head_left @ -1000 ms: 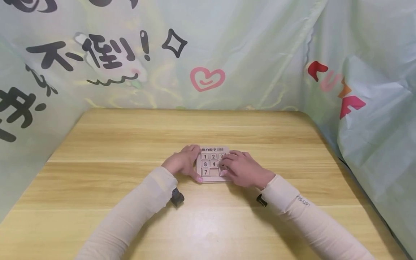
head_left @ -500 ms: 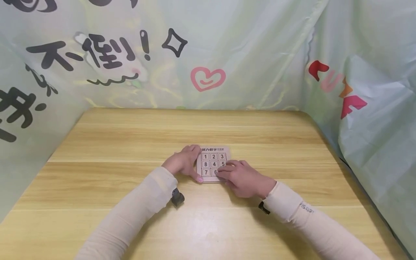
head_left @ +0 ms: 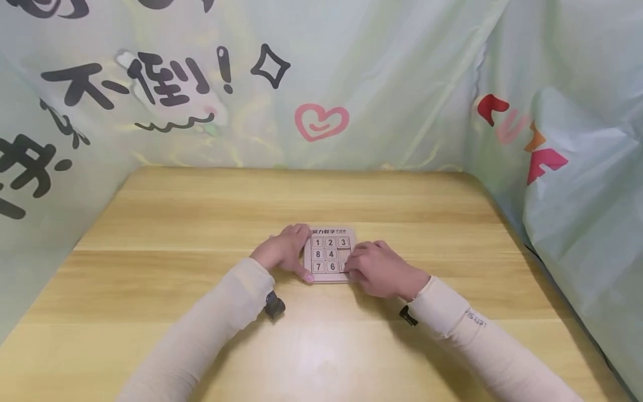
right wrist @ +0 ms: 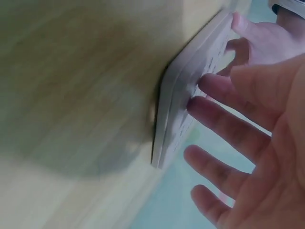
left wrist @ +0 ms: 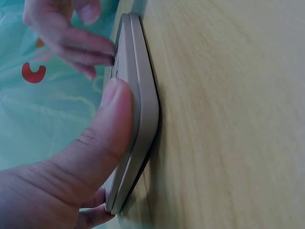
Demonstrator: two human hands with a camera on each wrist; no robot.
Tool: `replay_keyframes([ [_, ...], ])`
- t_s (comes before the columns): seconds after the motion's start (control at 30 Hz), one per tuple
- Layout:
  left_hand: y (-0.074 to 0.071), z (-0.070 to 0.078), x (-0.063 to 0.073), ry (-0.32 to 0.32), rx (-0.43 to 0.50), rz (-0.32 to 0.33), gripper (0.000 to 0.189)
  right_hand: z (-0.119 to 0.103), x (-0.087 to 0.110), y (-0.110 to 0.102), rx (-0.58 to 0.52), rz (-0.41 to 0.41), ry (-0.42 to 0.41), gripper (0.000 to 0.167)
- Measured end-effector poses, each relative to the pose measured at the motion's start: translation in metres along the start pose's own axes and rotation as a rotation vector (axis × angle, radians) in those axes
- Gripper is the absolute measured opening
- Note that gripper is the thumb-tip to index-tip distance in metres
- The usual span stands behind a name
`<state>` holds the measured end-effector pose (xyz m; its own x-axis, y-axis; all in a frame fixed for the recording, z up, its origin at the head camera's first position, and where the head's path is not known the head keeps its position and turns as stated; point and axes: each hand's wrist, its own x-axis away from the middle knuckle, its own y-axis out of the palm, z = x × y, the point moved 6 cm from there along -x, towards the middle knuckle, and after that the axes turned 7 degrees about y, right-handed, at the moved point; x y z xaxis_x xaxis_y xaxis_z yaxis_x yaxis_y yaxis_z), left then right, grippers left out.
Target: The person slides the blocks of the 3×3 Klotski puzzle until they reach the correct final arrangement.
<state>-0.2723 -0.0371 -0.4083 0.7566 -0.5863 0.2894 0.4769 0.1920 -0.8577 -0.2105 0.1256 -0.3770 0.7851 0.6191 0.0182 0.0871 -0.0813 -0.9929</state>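
Note:
A pale sliding number puzzle (head_left: 329, 278) lies on the wooden table, its numbered tiles set in three rows. My left hand (head_left: 288, 251) grips its left side, thumb at the near corner and fingers at the far one. In the left wrist view that thumb (left wrist: 114, 114) presses on the puzzle's edge. My right hand (head_left: 379, 271) reaches in from the right, with two fingertips on the tile face in the right wrist view. Those fingertips partly cover the 5 tile (head_left: 345, 267) in the near right corner. Just behind it, below the 3 tile (head_left: 343, 242), is a vacant slot.
The wooden table (head_left: 201, 206) spreads out on all sides of the puzzle. Printed cloth (head_left: 382, 84) hangs behind it and along both sides. A small black camera (head_left: 274, 305) is strapped at the left wrist.
The 6 tile has slid left into the near middle slot. After it, the 5 tile has moved toward me into the near right corner under my right fingertips. The left hand stays put.

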Motion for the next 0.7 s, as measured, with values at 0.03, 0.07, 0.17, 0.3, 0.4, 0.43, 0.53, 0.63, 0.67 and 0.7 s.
replay_keyframes([
  [0.03, -0.001, 0.0, 0.0, 0.001, -0.003, 0.006, 0.111, -0.001, -0.002, -0.002, -0.002, 0.011, 0.003, 0.022],
  [0.07, -0.003, 0.0, -0.001, 0.001, -0.004, 0.012, 0.11, -0.002, -0.005, -0.002, 0.001, 0.016, 0.002, 0.024],
  [0.17, -0.003, 0.001, -0.001, -0.002, -0.007, 0.005, 0.11, -0.005, -0.011, 0.001, 0.008, -0.017, -0.005, 0.035],
  [0.3, -0.002, 0.001, -0.002, 0.005, -0.002, 0.0, 0.111, -0.002, -0.013, 0.007, 0.024, -0.06, 0.016, 0.038],
  [0.4, -0.002, 0.001, -0.003, 0.002, 0.005, 0.005, 0.11, 0.005, -0.011, 0.006, 0.021, -0.054, 0.055, 0.034],
  [0.43, -0.002, 0.001, -0.003, 0.001, 0.007, 0.007, 0.109, 0.007, -0.01, 0.006, 0.021, -0.05, 0.066, 0.034],
  [0.53, -0.002, 0.0, -0.003, -0.004, 0.004, 0.008, 0.108, 0.013, -0.007, 0.005, 0.013, -0.05, 0.089, 0.033],
  [0.63, -0.002, -0.001, -0.003, 0.003, 0.002, 0.007, 0.107, 0.015, -0.005, 0.006, 0.006, -0.052, 0.093, 0.033],
  [0.67, -0.002, -0.001, -0.003, 0.003, 0.001, 0.007, 0.107, 0.015, -0.005, 0.005, 0.0, -0.051, 0.09, 0.033],
  [0.7, -0.002, -0.001, -0.003, 0.006, 0.002, 0.008, 0.106, 0.014, -0.005, 0.006, -0.004, -0.048, 0.082, 0.034],
])
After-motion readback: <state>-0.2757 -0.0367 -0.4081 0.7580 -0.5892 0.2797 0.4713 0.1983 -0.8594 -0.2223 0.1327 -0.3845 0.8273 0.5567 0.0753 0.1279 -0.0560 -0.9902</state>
